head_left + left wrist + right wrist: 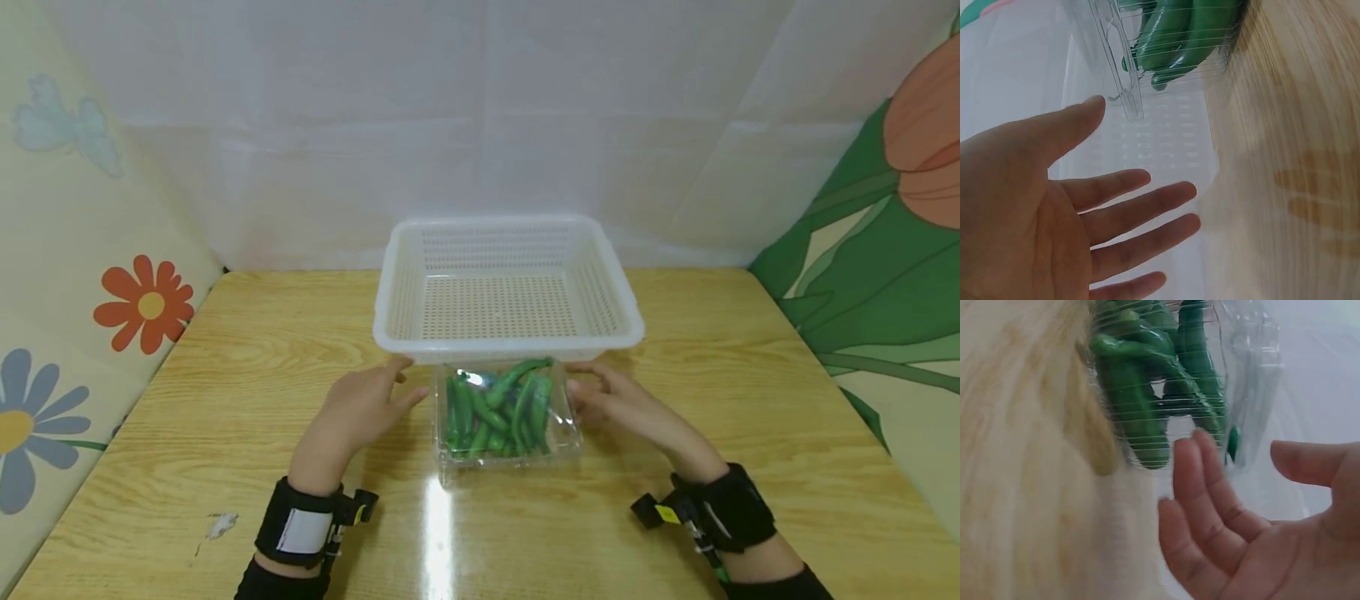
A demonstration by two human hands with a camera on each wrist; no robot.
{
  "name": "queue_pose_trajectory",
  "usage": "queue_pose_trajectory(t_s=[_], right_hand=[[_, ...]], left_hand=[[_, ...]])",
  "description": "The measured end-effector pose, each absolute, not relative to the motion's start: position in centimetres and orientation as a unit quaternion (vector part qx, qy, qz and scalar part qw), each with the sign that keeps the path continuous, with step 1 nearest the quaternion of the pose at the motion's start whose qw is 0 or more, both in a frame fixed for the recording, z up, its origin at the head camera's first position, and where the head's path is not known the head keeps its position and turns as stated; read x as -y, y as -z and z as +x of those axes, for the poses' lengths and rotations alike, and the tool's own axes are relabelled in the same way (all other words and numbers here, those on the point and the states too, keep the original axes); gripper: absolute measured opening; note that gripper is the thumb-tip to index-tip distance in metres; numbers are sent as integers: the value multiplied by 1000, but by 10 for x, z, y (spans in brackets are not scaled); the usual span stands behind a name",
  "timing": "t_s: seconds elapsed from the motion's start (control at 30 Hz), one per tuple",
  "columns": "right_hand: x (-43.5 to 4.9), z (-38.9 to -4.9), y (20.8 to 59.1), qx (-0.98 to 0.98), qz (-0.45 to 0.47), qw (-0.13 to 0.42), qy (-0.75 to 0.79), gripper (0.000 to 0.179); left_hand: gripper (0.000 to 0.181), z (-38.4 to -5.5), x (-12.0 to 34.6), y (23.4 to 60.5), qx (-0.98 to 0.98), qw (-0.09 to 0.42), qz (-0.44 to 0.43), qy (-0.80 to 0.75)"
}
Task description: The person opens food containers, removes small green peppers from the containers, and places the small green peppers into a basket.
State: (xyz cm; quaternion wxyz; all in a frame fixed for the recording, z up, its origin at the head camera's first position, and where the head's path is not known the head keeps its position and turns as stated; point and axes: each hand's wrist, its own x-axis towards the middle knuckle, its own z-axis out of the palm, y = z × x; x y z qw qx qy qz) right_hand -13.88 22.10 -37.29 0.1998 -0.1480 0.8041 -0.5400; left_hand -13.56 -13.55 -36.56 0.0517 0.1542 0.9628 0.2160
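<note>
A: Fingers (1141, 209), left hand (360, 408)?
B: Spread, holding nothing. Right hand (626, 408): fingers loosely extended, gripping nothing; contact unclear.
A: Clear box (562, 433), green peppers (495, 417)?
B: Between hands, near side of white basket (510, 342).

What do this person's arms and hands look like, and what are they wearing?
The left hand and right hand are bare, without gloves. Black sleeves cover the forearms. Each wrist wears a wide black band with a small, boxy black camera and yellow marking; the left band has a pale rectangular patch. A cable with a green section shows on the right.
</note>
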Motion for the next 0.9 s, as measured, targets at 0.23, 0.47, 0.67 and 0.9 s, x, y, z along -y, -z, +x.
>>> queue_pose_trajectory(t_s=[0.23, 0.47, 0.67, 0.9], right_hand=[[-223, -149, 392, -716, -122, 256, 638, 56], [-226, -152, 408, -625, -129, 289, 713, 26], [-226, -157, 419, -546, -152, 300, 768, 33], [-229, -157, 429, -517, -164, 264, 797, 33]], left_hand=[[45, -135, 135, 363, -974, -6, 150, -171], [27, -133, 134, 356, -971, -84, 158, -157], [24, -128, 128, 359, -973, -76, 159, -150], [35, -120, 127, 364, -959, -77, 186, -200]])
